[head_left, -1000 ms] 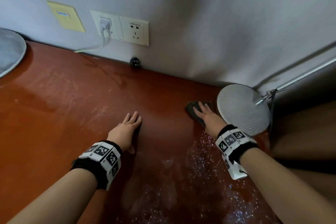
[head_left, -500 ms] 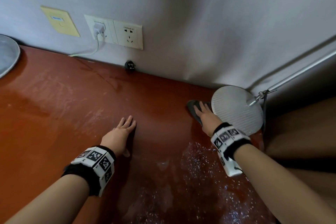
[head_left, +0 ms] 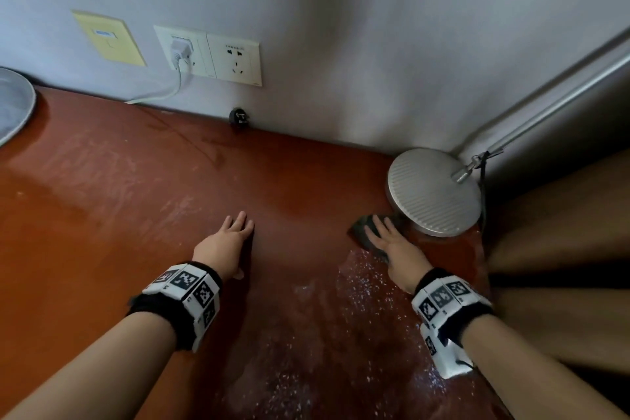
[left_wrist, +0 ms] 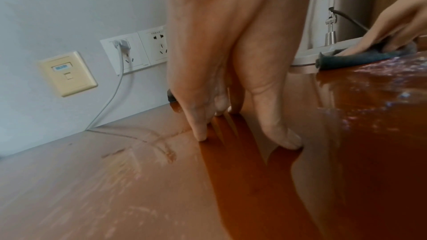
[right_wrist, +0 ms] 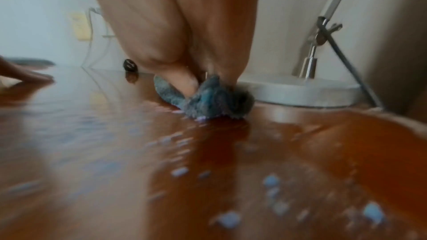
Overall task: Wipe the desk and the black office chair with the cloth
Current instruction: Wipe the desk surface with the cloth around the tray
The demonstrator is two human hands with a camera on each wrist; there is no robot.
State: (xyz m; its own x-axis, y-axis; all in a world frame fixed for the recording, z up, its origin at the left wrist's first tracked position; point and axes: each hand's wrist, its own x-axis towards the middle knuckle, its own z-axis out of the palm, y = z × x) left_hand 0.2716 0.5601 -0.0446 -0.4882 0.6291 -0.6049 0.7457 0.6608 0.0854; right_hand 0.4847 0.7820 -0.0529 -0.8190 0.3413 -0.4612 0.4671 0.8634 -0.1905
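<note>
The red-brown desk point(head_left: 136, 215) fills the head view. A dark grey-blue cloth point(head_left: 359, 232) lies on it against the front left rim of a round lamp base. My right hand point(head_left: 392, 245) presses down on the cloth with straight fingers. The right wrist view shows the cloth point(right_wrist: 208, 101) bunched under the right hand point(right_wrist: 175, 34). My left hand point(head_left: 228, 242) rests on bare desk to the left, fingers straight, holding nothing. In the left wrist view its fingertips point(left_wrist: 201, 136) touch the wood, and the cloth point(left_wrist: 360, 57) lies far right. The black chair is out of view.
The silver lamp base point(head_left: 433, 191) with its slanted arm point(head_left: 545, 119) stands in the right back corner. Wall sockets point(head_left: 235, 58), a white plug and cable point(head_left: 177, 78) and a small black fitting point(head_left: 238, 118) line the back wall. Wet droplets point(head_left: 368, 283) speckle the desk near me. A grey disc point(head_left: 13, 102) sits far left.
My right hand has slid the cloth toward me and rightward along the lamp base's rim. The left hand has stayed where it was.
</note>
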